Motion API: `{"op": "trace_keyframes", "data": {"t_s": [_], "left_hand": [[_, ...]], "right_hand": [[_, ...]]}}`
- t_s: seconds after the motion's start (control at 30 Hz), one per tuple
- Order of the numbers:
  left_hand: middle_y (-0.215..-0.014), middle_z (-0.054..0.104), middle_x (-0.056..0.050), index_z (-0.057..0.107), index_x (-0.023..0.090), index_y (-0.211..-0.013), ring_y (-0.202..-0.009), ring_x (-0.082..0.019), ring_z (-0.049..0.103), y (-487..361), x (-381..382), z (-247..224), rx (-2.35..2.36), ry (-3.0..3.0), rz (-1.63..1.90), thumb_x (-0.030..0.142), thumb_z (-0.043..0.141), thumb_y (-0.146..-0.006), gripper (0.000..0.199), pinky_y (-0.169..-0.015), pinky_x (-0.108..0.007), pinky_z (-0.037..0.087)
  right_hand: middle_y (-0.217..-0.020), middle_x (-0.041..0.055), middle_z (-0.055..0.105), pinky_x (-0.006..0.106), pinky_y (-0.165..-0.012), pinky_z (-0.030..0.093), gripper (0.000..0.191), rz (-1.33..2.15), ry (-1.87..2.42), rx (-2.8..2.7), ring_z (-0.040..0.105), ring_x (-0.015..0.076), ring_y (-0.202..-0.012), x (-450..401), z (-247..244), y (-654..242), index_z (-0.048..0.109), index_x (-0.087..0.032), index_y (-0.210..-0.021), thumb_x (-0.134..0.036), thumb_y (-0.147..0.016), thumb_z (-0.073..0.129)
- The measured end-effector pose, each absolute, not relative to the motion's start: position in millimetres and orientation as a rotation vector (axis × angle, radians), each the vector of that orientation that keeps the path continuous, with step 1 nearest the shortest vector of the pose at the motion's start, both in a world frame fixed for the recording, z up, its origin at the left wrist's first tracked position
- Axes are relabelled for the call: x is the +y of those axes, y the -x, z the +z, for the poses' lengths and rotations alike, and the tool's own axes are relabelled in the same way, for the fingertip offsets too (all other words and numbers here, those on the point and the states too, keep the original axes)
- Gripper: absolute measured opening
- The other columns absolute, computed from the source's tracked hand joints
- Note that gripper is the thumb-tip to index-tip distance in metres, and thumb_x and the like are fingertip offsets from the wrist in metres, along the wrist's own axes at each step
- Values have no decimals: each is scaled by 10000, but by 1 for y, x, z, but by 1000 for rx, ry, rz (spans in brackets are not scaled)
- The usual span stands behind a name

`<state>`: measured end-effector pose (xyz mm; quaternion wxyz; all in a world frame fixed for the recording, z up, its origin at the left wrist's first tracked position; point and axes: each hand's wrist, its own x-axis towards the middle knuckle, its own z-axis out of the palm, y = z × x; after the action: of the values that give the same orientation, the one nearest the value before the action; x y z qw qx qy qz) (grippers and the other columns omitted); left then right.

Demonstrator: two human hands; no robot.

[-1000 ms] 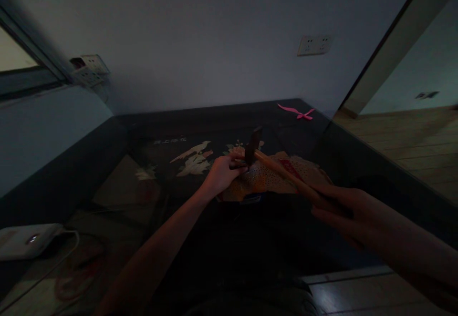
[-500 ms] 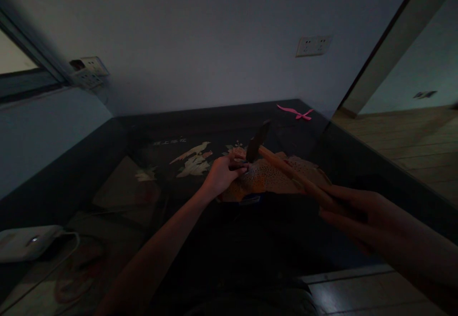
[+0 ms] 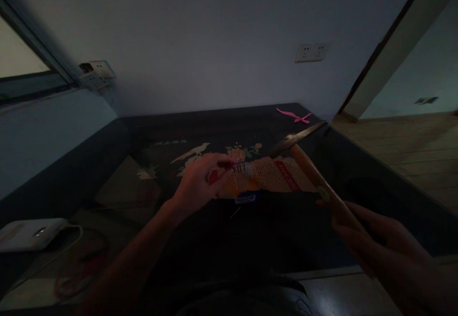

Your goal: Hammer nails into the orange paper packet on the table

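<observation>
My right hand (image 3: 382, 244) is wrapped round the wooden handle of a hammer (image 3: 315, 175). The metal head is raised above the right part of a dotted, tan cardboard piece (image 3: 263, 178) with a red band. My left hand (image 3: 200, 180) is at the cardboard's left end, thumb and fingers curled toward each other; what the fingertips hold, if anything, is too dark to make out. Beside those fingertips, several thin nails (image 3: 241, 168) appear to stand upright at the cardboard. A blue-and-white labelled thing (image 3: 246, 198) shows under its front edge.
The dark tabletop (image 3: 200, 125) bears a printed bird and flowers. A pink ribbon (image 3: 298, 117) lies at the back right. At left, a white device (image 3: 32, 235) has a cable. A thin light sliver (image 3: 235, 212) lies before the cardboard. Wall sockets (image 3: 313, 52) are behind.
The hammer has lifted away from the left fingertips and swung right, its head turned. My left hand has drawn back leftward, uncovering the thin nails and more of the cardboard.
</observation>
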<state>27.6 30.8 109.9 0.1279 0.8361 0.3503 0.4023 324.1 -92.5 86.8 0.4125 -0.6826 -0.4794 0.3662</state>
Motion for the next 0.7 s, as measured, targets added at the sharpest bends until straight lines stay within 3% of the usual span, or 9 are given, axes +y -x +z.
{"op": "trace_keyframes", "data": {"t_s": [0.13,0.27,0.43,0.7], "left_hand": [[-860,708,-6,652,197,-979,-745,-134,668,-28,-11,90,998,-2511,563,210,552,-903,126,-686,-225,512],[-962,704,-53,654,175,-982,-854,-190,673,-41,-21,51,1340,-2527,114,205,538,-913,139,-746,-281,518],[-1054,682,-108,641,136,-1027,-975,-253,648,-60,-17,34,1577,-2542,-105,223,563,-902,172,-833,-348,519],[-1049,673,-137,643,108,-1035,-973,-250,645,-66,-10,30,1624,-2566,-241,104,454,-926,218,-867,-366,507]], "right_hand": [[-536,-61,418,207,-358,310,663,1131,1687,-1088,372,115,-447,-94,76,-328,604,-191,-1275,-566,-735,692],[-542,-62,417,208,-359,295,621,1150,1673,-1130,362,106,-438,-94,65,-332,598,-189,-1276,-556,-779,660],[-519,-75,399,213,-344,300,656,1224,1627,-1254,357,106,-415,-97,59,-339,549,-177,-1328,-551,-797,644],[-496,-87,387,214,-350,280,659,1213,1631,-1228,340,95,-396,-99,60,-337,527,-161,-1346,-546,-818,611]]}}
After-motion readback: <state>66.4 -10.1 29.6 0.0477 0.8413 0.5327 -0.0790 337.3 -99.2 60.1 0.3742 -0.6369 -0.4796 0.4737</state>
